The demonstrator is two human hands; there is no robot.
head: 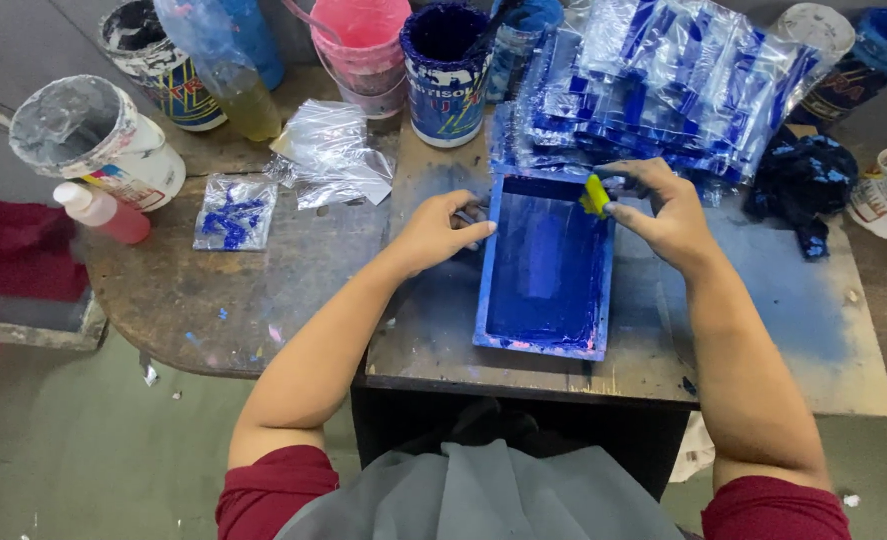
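Head view: right hand [664, 210] pinching yellow squeegee [596, 195] over blue frame [547, 265]; left hand [442, 232] pressed on frame edge.

screen frame [549, 262]: wet glossy blue | table [264, 300]: worn matt wood

A blue-stained printing frame [547, 262], a yellow squeegee [596, 195], a pink bucket [364, 45], a dark blue rag [802, 182].
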